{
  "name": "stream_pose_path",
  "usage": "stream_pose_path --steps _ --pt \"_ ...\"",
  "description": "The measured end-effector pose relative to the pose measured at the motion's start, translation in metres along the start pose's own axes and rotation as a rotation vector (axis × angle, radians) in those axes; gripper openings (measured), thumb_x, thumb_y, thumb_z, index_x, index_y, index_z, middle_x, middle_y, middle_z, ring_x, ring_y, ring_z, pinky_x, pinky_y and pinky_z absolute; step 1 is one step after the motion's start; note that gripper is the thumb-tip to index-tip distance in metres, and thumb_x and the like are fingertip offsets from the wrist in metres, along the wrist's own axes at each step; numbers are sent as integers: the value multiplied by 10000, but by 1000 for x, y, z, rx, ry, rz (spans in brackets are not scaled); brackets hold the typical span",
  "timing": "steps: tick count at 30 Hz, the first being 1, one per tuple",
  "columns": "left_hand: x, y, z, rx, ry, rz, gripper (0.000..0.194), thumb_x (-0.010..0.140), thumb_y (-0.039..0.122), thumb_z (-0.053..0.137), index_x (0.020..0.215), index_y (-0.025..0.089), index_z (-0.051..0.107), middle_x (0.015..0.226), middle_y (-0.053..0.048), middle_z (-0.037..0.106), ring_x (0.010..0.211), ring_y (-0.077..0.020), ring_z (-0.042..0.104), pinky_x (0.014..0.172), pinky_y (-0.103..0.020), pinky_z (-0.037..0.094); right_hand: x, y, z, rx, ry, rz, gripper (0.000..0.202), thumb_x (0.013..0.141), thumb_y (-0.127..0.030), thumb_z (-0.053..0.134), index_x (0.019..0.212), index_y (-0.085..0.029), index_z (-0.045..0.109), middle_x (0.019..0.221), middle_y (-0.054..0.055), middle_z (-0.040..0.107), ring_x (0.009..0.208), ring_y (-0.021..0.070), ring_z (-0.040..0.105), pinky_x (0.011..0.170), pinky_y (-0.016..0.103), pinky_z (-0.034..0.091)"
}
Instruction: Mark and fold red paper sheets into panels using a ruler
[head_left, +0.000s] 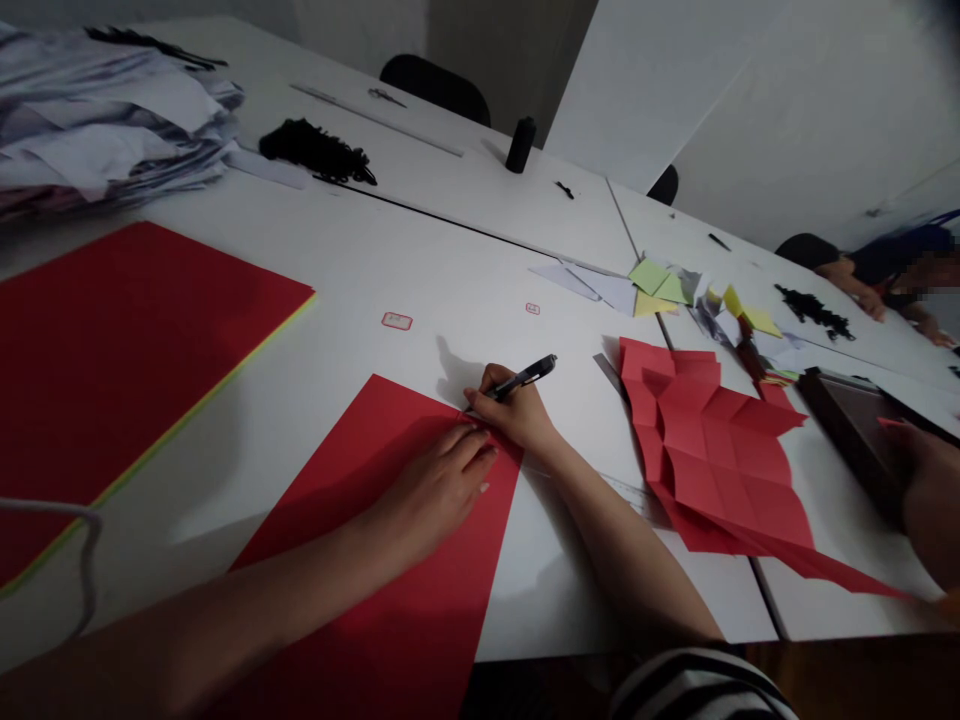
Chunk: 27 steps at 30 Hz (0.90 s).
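A sheet of red paper [360, 480] lies in front of me, running off the table's near edge. My left hand [427, 490] rests flat on it with the fingers stretched towards its far edge. Just beyond those fingertips, my right hand [517, 410] grips a black pen [529, 374], its tip down at the far edge of the sheet. A clear ruler [626, 490] lies on the table, partly hidden by my right forearm. Two small red-bordered labels, one nearer [397, 321] and one farther [532, 309], lie beyond my hands.
Left stands a stack of red sheets [150, 360] with a yellow edge, below a heap of white paper [105, 120]. Creased red paper [720, 450] and coloured scraps [660, 285] lie right. Farther off are black cords [315, 150] and a black bottle [520, 145]. Other people's hands [855, 285] show right.
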<state>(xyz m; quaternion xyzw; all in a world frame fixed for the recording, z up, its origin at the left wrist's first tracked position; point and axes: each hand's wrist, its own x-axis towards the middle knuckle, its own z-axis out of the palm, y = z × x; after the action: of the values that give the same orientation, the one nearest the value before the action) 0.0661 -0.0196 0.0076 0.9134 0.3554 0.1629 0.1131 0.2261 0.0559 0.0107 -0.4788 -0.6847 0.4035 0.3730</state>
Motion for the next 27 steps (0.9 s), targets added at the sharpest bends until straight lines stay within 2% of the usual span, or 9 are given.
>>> stream_pose_path --steps 8,21,24,27 --pt "0 0 0 -56 26 -4 335 946 129 357 1152 122 621 1259 -135 588 1269 -267 475 1066 -421 438 1 0 1 -13 -3 1 286 782 -345 623 623 -220 421 551 -77 393 520 94 351 494 244 276" --pt "-1 -2 1 0 28 9 321 954 148 347 1129 154 615 1255 -110 587 1251 -250 482 1049 -395 451 0 0 2 68 9 20 283 782 -322 655 619 -213 450 532 -80 430 502 85 366 481 231 287" --pt "-1 -2 1 18 31 23 315 946 140 369 1171 148 589 1257 -111 577 1255 -250 472 1051 -397 445 1 -10 -10 172 79 16 283 785 -356 679 632 -206 493 536 -68 500 501 85 426 486 224 331" --pt "0 -1 0 33 36 41 304 930 114 390 1161 144 585 1228 -106 583 1230 -253 481 1042 -406 446 -4 -31 -37 235 229 -57 220 775 -347 715 703 -206 564 584 -52 586 518 90 495 499 219 387"
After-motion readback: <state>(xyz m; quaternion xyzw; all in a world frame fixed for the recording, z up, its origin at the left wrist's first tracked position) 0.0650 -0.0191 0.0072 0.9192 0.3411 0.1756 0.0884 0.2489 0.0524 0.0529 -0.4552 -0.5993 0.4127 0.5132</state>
